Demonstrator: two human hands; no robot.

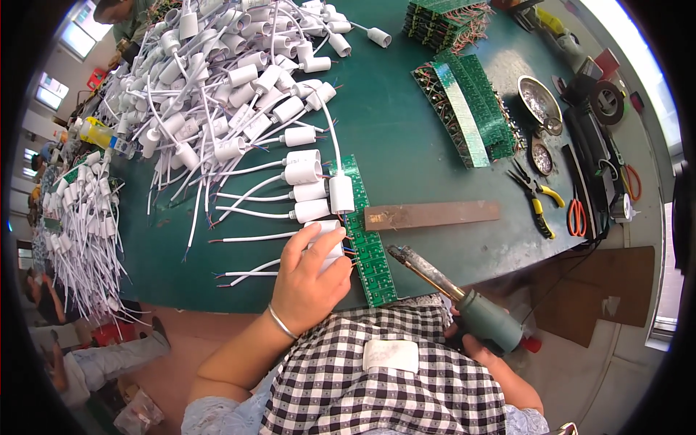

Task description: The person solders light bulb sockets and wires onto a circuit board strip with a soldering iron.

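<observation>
My left hand (308,272) is closed over a white lamp socket (330,225) beside a long green circuit board (374,272). Thin coloured wires run from the sockets to the board's left edge. My right hand (475,349), partly hidden behind the handle, grips a soldering iron (489,319) with a dark green body. Its blackened tip points up and left, close to the board's right edge. Another upright socket (341,194) lies across the board's upper part, its white cable curving away. Several sockets with cables lie in a row left of the board.
A big heap of white corded sockets (239,87) covers the far left. A brown bar (435,214) lies right of the board. Stacked circuit boards (471,109), a metal bowl (539,101), pliers (535,197) and orange-handled scissors (576,216) are on the right. Other people sit at left.
</observation>
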